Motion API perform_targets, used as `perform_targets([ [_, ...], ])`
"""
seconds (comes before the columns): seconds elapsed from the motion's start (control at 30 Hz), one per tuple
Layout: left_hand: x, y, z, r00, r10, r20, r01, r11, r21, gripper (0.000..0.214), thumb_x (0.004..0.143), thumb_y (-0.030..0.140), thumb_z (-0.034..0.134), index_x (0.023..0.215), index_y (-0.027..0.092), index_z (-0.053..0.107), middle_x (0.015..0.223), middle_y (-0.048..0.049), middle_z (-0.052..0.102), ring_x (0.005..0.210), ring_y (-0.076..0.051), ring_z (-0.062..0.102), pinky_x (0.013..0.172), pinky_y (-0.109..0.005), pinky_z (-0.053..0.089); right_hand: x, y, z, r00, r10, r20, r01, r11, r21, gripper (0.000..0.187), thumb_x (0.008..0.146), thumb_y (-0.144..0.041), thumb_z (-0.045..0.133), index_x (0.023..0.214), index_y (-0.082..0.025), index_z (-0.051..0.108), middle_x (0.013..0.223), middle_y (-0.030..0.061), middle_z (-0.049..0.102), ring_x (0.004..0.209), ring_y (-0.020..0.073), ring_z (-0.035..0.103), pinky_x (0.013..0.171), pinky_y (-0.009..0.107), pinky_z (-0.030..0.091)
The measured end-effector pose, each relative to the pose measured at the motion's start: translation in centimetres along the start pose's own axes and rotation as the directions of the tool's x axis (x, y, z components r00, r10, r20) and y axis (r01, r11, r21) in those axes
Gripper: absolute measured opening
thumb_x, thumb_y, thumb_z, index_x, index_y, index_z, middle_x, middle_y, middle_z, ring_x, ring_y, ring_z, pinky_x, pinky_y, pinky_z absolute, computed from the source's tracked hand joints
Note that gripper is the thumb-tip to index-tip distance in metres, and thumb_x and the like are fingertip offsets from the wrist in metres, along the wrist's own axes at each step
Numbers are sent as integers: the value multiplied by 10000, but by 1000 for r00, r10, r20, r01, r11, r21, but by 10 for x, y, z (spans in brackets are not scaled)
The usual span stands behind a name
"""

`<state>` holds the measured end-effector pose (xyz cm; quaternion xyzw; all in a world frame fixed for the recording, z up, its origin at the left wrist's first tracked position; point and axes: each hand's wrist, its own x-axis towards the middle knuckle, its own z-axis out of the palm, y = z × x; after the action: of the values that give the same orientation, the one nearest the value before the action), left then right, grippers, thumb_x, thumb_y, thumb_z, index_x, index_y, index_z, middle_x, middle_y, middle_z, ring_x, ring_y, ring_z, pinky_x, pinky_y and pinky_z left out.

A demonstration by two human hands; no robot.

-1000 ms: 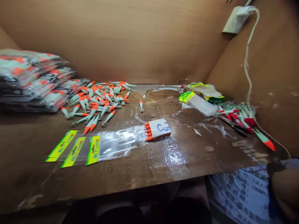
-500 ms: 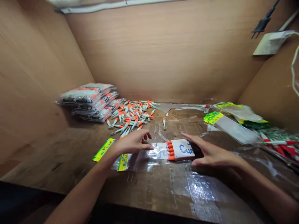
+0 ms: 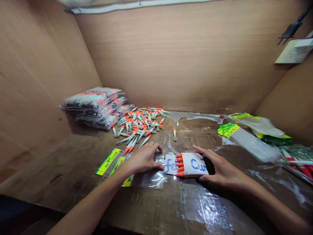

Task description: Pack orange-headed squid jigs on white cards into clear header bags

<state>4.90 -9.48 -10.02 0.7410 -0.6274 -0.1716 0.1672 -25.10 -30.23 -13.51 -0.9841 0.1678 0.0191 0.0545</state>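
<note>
A white card holder (image 3: 195, 164) with blue writing holds several orange-tipped lures in a row, their tips pointing left. My right hand (image 3: 223, 171) grips its right end, thumb on the near edge and fingers over the far edge. My left hand (image 3: 144, 159) lies flat with fingers spread on clear plastic bags (image 3: 146, 178) with yellow-green header cards (image 3: 108, 161), just left of the holder.
A loose pile of orange-and-white lures (image 3: 138, 125) lies at the back, one single lure (image 3: 174, 133) apart from it. Packed bags (image 3: 96, 104) are stacked back left. More bags and red lures (image 3: 297, 161) lie at the right. Brown walls enclose the taped wooden bench (image 3: 73, 169).
Both hands came into view from outside the frame. The right hand closed on the holder's right end, and the left hand settled flat on the clear bags. The camera tilted up and left.
</note>
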Motion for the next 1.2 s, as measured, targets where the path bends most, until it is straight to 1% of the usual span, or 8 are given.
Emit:
perform_targets([
  [0.3,1,1,5,999,30,-15,-30,999,-23,606,719,559,837,1203,296,585,1128,-12,524,1082,-222,494,862,-286,384,0,-4,7,997,-61,-35,60,997,-46,1021,837,-874,202,1663,-299,28,1391,2,138,1362,-143,206,1268,-61,344],
  [0.5,3,6,5,990,121,74,-117,991,-63,574,819,440,786,1340,389,551,1085,-25,482,1057,-207,487,904,-294,376,2,-7,6,998,-64,-7,64,997,-32,1041,829,-846,249,1670,-266,50,1394,17,129,1367,-149,195,1294,-75,317],
  [0.63,8,5,9,980,197,37,-185,958,-220,461,738,258,835,1148,246,626,1035,-11,511,946,-163,493,812,-249,389,2,-9,7,998,-64,23,65,997,-40,1024,833,-840,249,1669,-289,35,1401,19,101,1385,-125,184,1313,-8,322],
  [0.8,18,-3,15,975,221,28,-187,883,-430,226,712,167,755,811,126,556,860,-2,504,729,-115,458,631,-218,354,2,-7,10,998,-55,33,57,997,-48,1008,839,-860,217,1661,-326,-13,1407,11,70,1405,-100,167,1315,73,331],
  [0.93,17,-3,9,956,291,29,-241,842,-482,114,817,201,672,904,132,646,1050,-64,549,959,-173,551,866,-269,435,2,-6,12,997,-66,25,67,997,-25,1026,833,-877,208,1664,-312,2,1407,21,72,1403,-98,166,1313,69,332],
  [1.03,13,3,2,919,391,52,-325,825,-462,115,876,206,638,974,178,693,1266,-82,503,1243,-229,459,1085,-346,341,2,-6,12,998,-64,25,64,998,-12,1033,825,-884,212,1663,-314,13,1406,19,79,1392,-106,176,1309,53,335],
  [1.13,9,12,-1,903,424,71,-359,835,-417,144,901,230,641,1032,212,699,1331,-78,469,1350,-249,362,1135,-375,300,4,-6,12,998,-59,15,59,998,8,1035,820,-898,202,1659,-319,28,1404,16,86,1384,-113,187,1307,36,333],
  [1.2,8,16,2,907,417,56,-368,850,-378,316,875,232,683,1189,240,652,1346,-81,453,1351,-248,358,1146,-382,298,5,-7,10,998,-59,8,58,998,34,1038,822,-908,183,1660,-312,38,1402,18,98,1374,-122,199,1297,11,337],
])
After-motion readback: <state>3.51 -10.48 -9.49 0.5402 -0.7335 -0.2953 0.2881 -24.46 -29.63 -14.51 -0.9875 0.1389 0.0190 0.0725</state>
